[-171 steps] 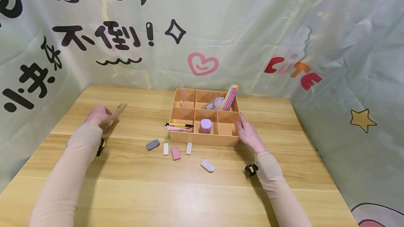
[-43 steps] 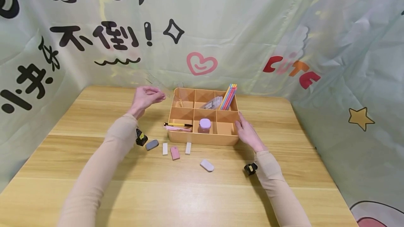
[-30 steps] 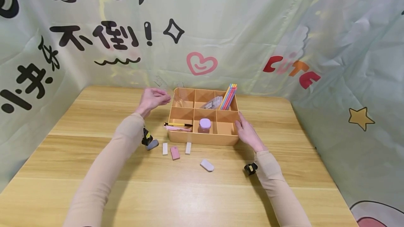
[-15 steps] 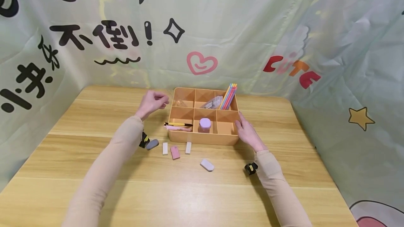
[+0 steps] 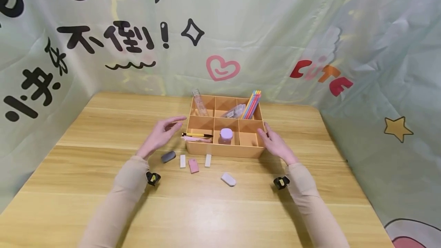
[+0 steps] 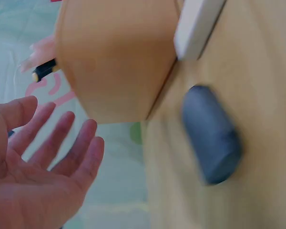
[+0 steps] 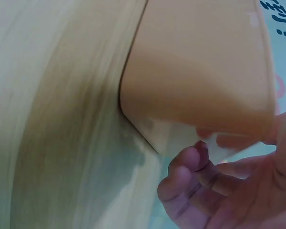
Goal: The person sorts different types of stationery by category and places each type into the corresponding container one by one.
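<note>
A clear ruler [image 5: 200,103] leans in the back left compartment of the orange-tan desk organizer [image 5: 225,150]. Just left of the organizer, my left hand [image 5: 160,135] hovers with nothing in it; the left wrist view shows its fingers [image 6: 63,129] spread and loosely bent. On the other side, my right hand [image 5: 277,146] is against or very near the organizer's right wall, its thumb by the rim. In the right wrist view its fingers [image 7: 183,183] are relaxed beside that wall; contact is hard to tell.
Colourful pencils [image 5: 254,104], a clear plastic item [image 5: 235,111], a purple-lidded jar [image 5: 226,136] and pens [image 5: 196,135] stand or lie in the organizer. In front lie a grey eraser [image 5: 168,157], a pink eraser [image 5: 193,165], a pale eraser [image 5: 228,179] and white blocks [image 5: 182,161].
My left hand picked up the ruler from the table's left, carried it to the organizer's back left compartment, let it go and drew back toward me. My right hand has shifted only slightly.
</note>
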`<state>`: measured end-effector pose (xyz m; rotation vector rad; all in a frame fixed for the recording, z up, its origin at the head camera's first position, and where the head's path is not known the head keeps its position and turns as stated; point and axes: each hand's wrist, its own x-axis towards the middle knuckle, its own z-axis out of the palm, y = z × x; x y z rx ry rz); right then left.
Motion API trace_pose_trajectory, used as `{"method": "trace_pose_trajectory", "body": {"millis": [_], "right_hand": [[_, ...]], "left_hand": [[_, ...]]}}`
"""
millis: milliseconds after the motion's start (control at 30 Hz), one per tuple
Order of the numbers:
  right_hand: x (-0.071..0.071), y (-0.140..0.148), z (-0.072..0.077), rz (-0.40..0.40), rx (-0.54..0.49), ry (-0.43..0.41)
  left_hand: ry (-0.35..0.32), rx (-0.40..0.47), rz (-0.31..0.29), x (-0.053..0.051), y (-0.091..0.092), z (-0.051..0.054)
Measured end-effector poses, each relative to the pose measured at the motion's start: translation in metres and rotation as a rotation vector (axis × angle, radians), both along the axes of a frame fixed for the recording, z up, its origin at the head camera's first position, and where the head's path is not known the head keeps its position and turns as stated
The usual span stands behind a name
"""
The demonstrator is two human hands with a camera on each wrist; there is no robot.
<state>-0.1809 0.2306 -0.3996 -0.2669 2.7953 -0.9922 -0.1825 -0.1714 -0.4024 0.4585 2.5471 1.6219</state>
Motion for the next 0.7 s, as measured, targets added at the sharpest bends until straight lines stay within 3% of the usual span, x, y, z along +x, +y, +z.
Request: {"method": "trace_pose_trajectory", "body": {"millis": [167,267,367,500,700], "right_hand": [[0.008,0.01,0.01,-0.017,0.007,0.053],[0.013,0.015,0.017,-0.011,0.011,0.099],[0.02,0.016,0.025,0.018,0.03,0.154],[0.03,0.007,0.032,0.114,0.065,0.277],[0.048,-0.017,0.038,0.23,0.163,0.382]], "left_hand": [[0.017,0.017,-0.1,0.006,0.005,-0.015],[0.035,-0.028,-0.141,0.009,0.006,-0.018],[0.056,-0.107,-0.146,0.012,0.007,-0.018],[0.033,-0.222,-0.104,0.017,0.011,-0.015],[0.03,-0.34,0.024,0.023,0.021,-0.011]]}}
